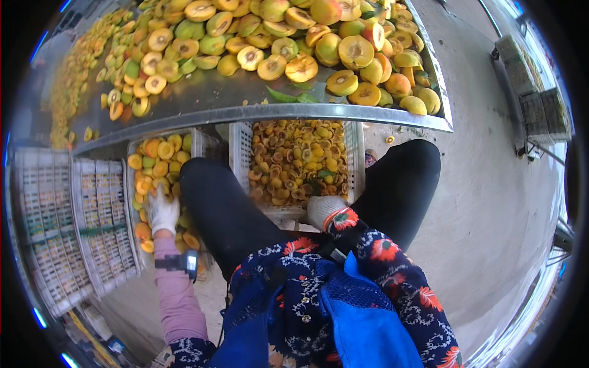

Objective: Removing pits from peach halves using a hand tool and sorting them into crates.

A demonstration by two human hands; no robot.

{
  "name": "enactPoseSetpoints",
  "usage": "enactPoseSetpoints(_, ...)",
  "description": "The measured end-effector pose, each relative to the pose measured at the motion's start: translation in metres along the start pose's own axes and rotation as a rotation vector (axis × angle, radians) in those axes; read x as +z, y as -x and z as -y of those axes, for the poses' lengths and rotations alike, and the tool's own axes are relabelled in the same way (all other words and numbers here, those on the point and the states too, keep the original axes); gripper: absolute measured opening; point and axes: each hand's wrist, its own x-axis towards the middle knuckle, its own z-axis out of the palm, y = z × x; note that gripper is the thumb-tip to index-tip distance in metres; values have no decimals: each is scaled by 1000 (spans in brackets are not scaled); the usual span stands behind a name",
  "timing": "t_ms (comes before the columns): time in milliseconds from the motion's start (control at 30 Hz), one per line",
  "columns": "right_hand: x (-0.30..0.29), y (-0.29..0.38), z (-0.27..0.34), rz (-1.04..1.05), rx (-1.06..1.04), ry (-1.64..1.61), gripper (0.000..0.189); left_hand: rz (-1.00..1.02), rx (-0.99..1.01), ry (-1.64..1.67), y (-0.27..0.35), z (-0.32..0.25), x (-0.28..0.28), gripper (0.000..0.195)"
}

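My left hand [163,211], in a white knit glove, reaches into a light plastic crate [130,239] of yellow-orange peaches [160,168], many of them halved. Its fingers are among the fruit, blurred, and I cannot tell whether they hold a piece. Between my knees stands a second plastic crate [240,154], filled with browned, pitted-looking peach pieces [294,161] and some leaves. My right hand [326,210], also gloved, is curled at that crate's near right corner. Its fingertips are hidden, so what they hold or grip does not show.
A metal table [202,99] with a raised rim spans the front, heaped with halved peaches [301,68]. Stacked plastic crates [99,221] stand on the far left. A cart with loaded crates [534,87] is at right on the concrete floor [487,184]. One peach half [389,140] lies on the floor.
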Motion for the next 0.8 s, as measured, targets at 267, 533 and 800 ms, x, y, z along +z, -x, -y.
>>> enactPoseSetpoints(267, -20, 7, -7, 11, -30, -227, 40, 273, 563, -131, -115, -281, -51, 34)
enactPoseSetpoints(533, -16, 10, -11, -58, -32, -304, 46, 400, 307, 341, -113, -402, 29, 48)
enactPoseSetpoints(800, -38, 30, -7, -541, 39, -781, 31, 542, -97, 1651, -65, -326, -47, 23)
